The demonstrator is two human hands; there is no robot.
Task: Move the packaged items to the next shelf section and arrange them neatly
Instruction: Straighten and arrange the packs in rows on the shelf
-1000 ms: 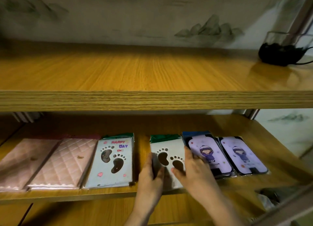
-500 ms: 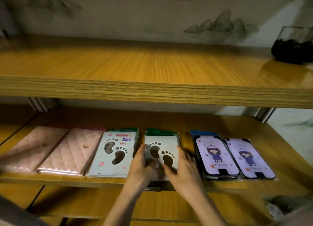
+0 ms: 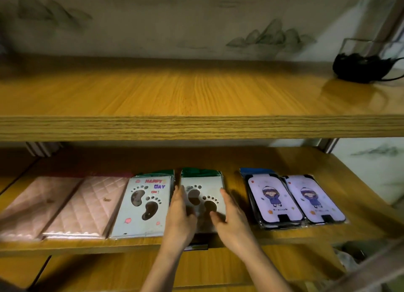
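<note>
A row of flat packaged items lies on the lower shelf. A white footprint package sits mid-row, its near end over the shelf's front edge. My left hand grips its left side and my right hand its right side, thumbs on top. Just left lies a second footprint package printed "HAPPY DAY", then two pink quilted packages. To the right, across a gap, two purple cartoon-girl packages lie side by side.
The upper shelf overhangs the row, its thick front edge just above the packages. A glass container with dark contents stands at its far right. A post marks the lower shelf's right rear corner. Another shelf shows below.
Both hands have slid the white footprint package leftward, away from the purple packages and up beside the "HAPPY DAY" one. A gap has opened on its right.
</note>
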